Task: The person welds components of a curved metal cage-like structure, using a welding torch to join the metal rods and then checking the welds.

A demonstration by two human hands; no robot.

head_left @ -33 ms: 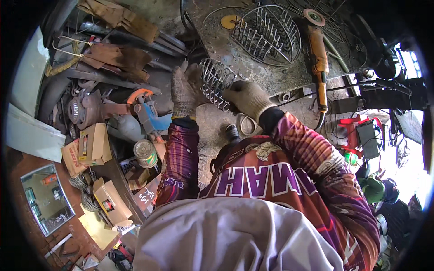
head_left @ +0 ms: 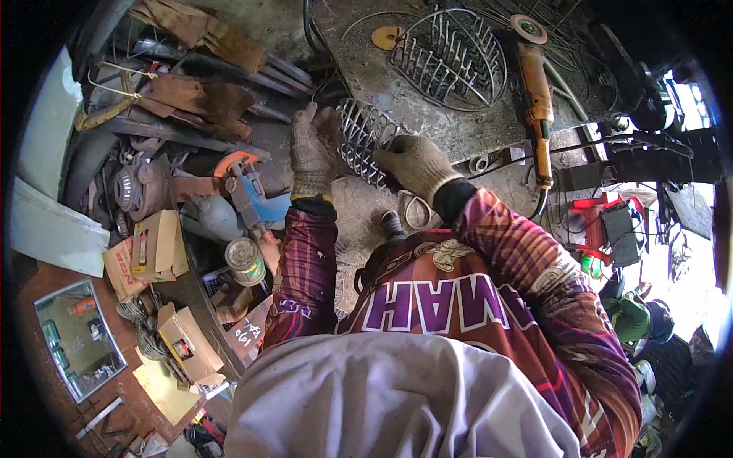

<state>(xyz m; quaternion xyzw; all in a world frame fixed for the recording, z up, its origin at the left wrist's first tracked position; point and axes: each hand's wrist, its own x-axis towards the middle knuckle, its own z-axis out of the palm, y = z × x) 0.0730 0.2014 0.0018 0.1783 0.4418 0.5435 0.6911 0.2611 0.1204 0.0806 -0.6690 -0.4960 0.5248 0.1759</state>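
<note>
Small wire cage [head_left: 365,141], shiny metal ribs, sits on the gritty grey tabletop [head_left: 458,130] near its left edge, between both gloved hands. Left hand [head_left: 311,149] in a dirty knit work glove, fingers up and flat against the cage's left side, grip spread, touching not clamped. Right hand [head_left: 416,164], same kind of glove, wraps the cage's lower right edge, fingers curled shut on the wire. Both forearms in purple-patterned sleeves come up from the lower middle.

Just below the right hand: a small wire ring [head_left: 416,211] on the tabletop. Farther back on the tabletop, a larger wire basket frame [head_left: 450,53], round, open ribs, well apart from the small cage. Left of it a flat yellow disc [head_left: 387,36]. To the right an orange angle grinder [head_left: 534,84] lies lengthwise, disc end at the far side, cable trailing toward the near edge.

Left of the tabletop, cluttered pile: rusty metal sheets and bars [head_left: 198,91], blue vise-like tool [head_left: 248,195], round tin can [head_left: 244,259], cardboard boxes [head_left: 153,248]. Lower left a framed mirror [head_left: 76,343] lies on a reddish surface. Right side: dark metal frame [head_left: 641,160], a red-edged unit [head_left: 607,221] below it, details too small to tell.
</note>
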